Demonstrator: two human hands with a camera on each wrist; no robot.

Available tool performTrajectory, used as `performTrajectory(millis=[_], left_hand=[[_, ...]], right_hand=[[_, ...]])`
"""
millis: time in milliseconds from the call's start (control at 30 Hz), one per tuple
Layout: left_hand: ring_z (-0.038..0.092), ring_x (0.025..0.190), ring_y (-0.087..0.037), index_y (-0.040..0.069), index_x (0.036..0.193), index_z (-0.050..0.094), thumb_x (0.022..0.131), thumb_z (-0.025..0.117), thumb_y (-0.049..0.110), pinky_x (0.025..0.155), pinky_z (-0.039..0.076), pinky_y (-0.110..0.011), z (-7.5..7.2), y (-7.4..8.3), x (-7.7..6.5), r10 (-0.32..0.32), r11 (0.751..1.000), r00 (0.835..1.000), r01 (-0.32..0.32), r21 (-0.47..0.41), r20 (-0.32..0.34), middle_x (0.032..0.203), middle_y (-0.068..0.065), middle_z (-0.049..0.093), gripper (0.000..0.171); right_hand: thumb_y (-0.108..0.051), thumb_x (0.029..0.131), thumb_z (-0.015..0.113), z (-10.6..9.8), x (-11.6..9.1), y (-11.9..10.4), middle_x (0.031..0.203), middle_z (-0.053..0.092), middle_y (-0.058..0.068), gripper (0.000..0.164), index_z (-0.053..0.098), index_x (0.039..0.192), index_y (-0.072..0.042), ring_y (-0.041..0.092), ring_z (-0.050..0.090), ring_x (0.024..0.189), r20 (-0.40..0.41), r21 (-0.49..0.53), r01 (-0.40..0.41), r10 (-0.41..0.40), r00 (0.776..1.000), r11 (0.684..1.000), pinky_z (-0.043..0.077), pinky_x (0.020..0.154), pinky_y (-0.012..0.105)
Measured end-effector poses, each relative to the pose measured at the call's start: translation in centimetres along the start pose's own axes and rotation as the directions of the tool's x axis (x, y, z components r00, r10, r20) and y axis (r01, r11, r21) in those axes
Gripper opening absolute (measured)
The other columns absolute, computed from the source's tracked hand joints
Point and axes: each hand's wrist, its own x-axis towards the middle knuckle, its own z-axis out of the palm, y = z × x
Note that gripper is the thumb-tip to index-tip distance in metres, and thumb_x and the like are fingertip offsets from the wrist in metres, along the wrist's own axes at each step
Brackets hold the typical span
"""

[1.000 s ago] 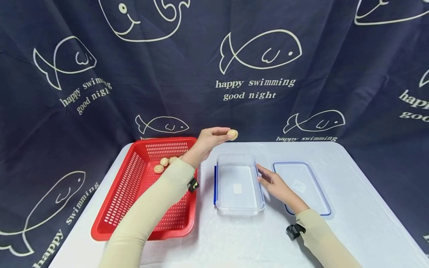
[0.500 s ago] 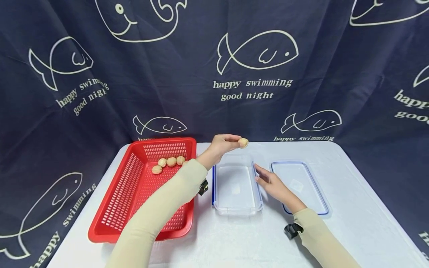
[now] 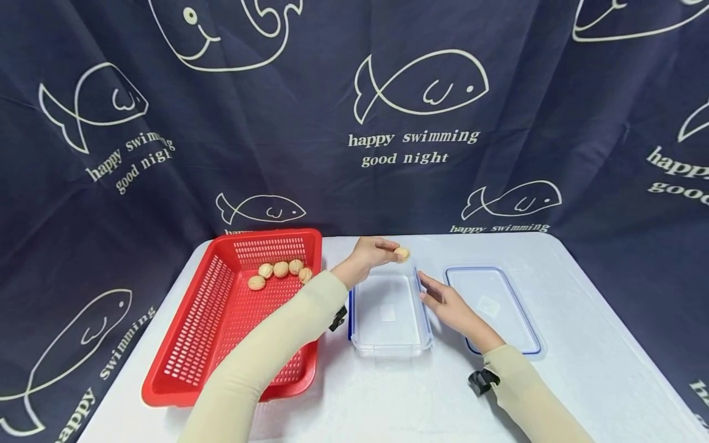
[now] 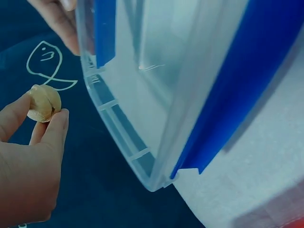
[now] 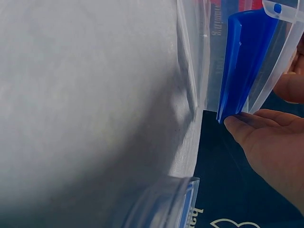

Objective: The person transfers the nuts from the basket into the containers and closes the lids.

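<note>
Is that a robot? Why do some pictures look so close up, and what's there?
No robot: a person in cream sleeves is working bare-handed. The wide picture is taken from the head. The close ones come from the left and right wrists, so things look big and tilted. On the white table sit a red basket with walnuts inside, a clear box and a blue-edged lid. The left hand pinches one walnut near the box's far end, while the right hand touches the box's side.
</note>
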Motion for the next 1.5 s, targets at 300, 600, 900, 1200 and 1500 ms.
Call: performTrajectory(millis=[300,600,900,1200,1500], left_hand=[[0.067,0.093,-0.019,0.000,0.104,0.072,0.077,0.077,0.001,0.087,0.052,-0.030,0.4,-1.6,0.1,-0.037,0.998,0.999,0.039,0.049,-0.031,0.102,-0.010,0.071,0.027],[0.067,0.092,-0.019,0.001,0.098,0.073,0.077,0.078,0.002,0.080,0.055,-0.026,0.9,-2.4,0.1,-0.110,0.989,0.988,0.119,0.083,-0.106,0.106,-0.010,0.070,0.022],[0.067,0.096,-0.021,-0.003,0.107,0.070,0.079,0.074,0.000,0.088,0.053,-0.030,0.6,-2.6,0.4,-0.095,0.994,0.993,0.098,0.046,-0.068,0.101,-0.010,0.072,0.028],[0.064,0.108,-0.026,-0.006,0.112,0.067,0.084,0.068,-0.004,0.091,0.051,-0.029,-0.4,-1.2,0.1,-0.041,0.997,0.999,0.043,-0.068,0.027,0.113,-0.018,0.067,0.029],[0.063,0.110,-0.026,-0.007,0.117,0.065,0.084,0.067,-0.006,0.096,0.048,-0.033,-1.9,0.4,-0.7,0.007,0.991,0.998,0.002,-0.137,0.068,0.117,-0.019,0.066,0.033]], right_hand=[[-0.007,0.100,0.048,0.2,-0.2,0.0,0.149,0.029,0.030,0.052,0.027,0.145,0.010,0.041,0.029,0.137,-0.005,0.002,0.000,0.000,1.000,1.000,0.029,0.110,0.047],[-0.008,0.100,0.048,0.5,-0.4,0.0,0.148,0.029,0.030,0.053,0.027,0.145,0.010,0.042,0.030,0.136,-0.008,0.009,-0.005,0.005,1.000,1.000,0.029,0.109,0.046],[-0.006,0.100,0.048,0.6,-0.3,0.2,0.148,0.029,0.030,0.052,0.028,0.145,0.010,0.041,0.029,0.137,-0.016,0.017,-0.004,0.004,1.000,1.000,0.028,0.110,0.045],[-0.006,0.100,0.048,0.4,-0.3,0.3,0.148,0.030,0.030,0.051,0.028,0.145,0.010,0.042,0.031,0.136,-0.021,0.006,0.014,-0.014,1.000,1.000,0.029,0.109,0.046],[-0.005,0.100,0.048,0.4,-0.1,0.2,0.148,0.030,0.031,0.051,0.028,0.144,0.011,0.042,0.030,0.136,-0.027,-0.002,0.015,-0.015,1.000,1.000,0.029,0.109,0.045]])
